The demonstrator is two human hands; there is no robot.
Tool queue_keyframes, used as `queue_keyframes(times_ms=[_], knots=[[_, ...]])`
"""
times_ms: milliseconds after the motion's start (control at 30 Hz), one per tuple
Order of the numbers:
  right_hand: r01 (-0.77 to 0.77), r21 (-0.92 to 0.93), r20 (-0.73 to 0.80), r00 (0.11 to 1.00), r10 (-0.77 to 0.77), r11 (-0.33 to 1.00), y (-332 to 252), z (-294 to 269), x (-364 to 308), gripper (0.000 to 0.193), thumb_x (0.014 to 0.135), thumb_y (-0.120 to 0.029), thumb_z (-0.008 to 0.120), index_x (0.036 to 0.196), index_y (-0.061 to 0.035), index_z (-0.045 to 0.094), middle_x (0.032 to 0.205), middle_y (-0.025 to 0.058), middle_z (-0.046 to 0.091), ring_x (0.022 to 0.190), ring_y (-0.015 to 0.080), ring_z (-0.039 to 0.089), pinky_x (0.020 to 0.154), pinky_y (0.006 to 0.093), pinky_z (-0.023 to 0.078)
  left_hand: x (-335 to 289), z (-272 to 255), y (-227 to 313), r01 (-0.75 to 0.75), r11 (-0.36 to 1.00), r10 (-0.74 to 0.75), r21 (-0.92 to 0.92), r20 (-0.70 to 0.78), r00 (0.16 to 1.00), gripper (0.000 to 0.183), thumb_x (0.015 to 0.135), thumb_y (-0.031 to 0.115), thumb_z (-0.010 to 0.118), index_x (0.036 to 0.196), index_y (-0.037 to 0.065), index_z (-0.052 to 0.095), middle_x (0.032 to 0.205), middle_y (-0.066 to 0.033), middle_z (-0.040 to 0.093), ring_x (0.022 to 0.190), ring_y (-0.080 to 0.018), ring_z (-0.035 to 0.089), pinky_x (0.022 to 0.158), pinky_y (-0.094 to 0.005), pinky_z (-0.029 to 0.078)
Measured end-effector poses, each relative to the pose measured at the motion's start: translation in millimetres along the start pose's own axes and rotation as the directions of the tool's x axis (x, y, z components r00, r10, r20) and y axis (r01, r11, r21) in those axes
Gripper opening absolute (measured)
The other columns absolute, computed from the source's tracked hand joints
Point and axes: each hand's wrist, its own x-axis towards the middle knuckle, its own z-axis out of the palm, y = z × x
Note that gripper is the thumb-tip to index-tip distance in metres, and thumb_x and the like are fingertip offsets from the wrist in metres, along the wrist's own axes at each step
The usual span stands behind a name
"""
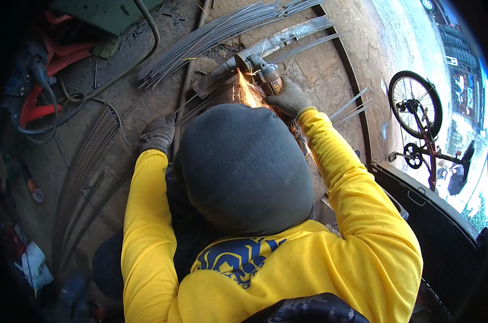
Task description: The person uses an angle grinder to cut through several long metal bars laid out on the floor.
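My right hand (291,98), in a grey-brown glove, is closed around the body of an angle grinder (272,78). The grinder's disc (240,63) stands beside a long steel bar (292,36), and orange sparks (247,91) spray down from it. To the left, my gloved left hand (158,133) is closed on thin metal rods (189,112) that run toward the cutting spot. Its fingertips are partly hidden. Yellow sleeves cover both my arms. A dark head covering (244,167) blocks the view of the rods' near ends and the grinder's rear.
A bundle of thin rods (201,46) lies beyond the bar; darker rods (85,156) spread at left. Beside red plastic pieces (39,102) a hose (153,32) curves over the floor. A metal edge (357,97), a bicycle (416,107) and a dark panel (416,199) are at right.
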Motion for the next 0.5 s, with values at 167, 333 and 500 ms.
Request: queue_keyframes(times_ms=[167,333,500], knots=[[-0.032,-0.074,-0.013,0.999,0.031,0.997,9.5,0.8,-4.8,0.09,0.068,-0.047,0.088,0.139,-0.001,0.057,0.125,0.0286,0.07,0.119,0.0414,0.068,0.104,0.0461,0.053,-1.0,6.1,5.2,0.004,1.0,-0.004,0.006,-0.049,0.999,0.074,0.106,0.066,0.029,0.137,0.01,0.065,0.145,-0.0227,0.06,0.134,-0.0433,0.057,0.114,-0.0543,0.044],[-0.022,-0.051,0.002,1.0,0.022,0.998,-0.6,1.7,-5.2,0.09,0.068,-0.047,0.088,0.138,-0.0012,0.057,0.125,0.0285,0.07,0.12,0.0423,0.068,0.104,0.0463,0.053,9.5,10.0,-10.3,-0.042,0.999,0.041,-0.009,-0.033,0.999,0.075,0.106,0.067,0.029,0.137,0.01,0.065,0.145,-0.0226,0.06,0.135,-0.0435,0.056,0.114,-0.055,0.043],[0.014,-0.036,-0.042,0.999,-0.016,0.999,5.5,-0.5,1.2,0.089,0.069,-0.045,0.089,0.139,-0.0018,0.057,0.126,0.0286,0.07,0.119,0.0422,0.068,0.104,0.0466,0.053,-2.5,1.0,11.9,0.016,1.0,-0.017,-0.005,-0.024,1.0,0.075,0.105,0.068,0.031,0.136,0.01,0.066,0.145,-0.0218,0.061,0.135,-0.0431,0.056,0.114,-0.0546,0.043]])
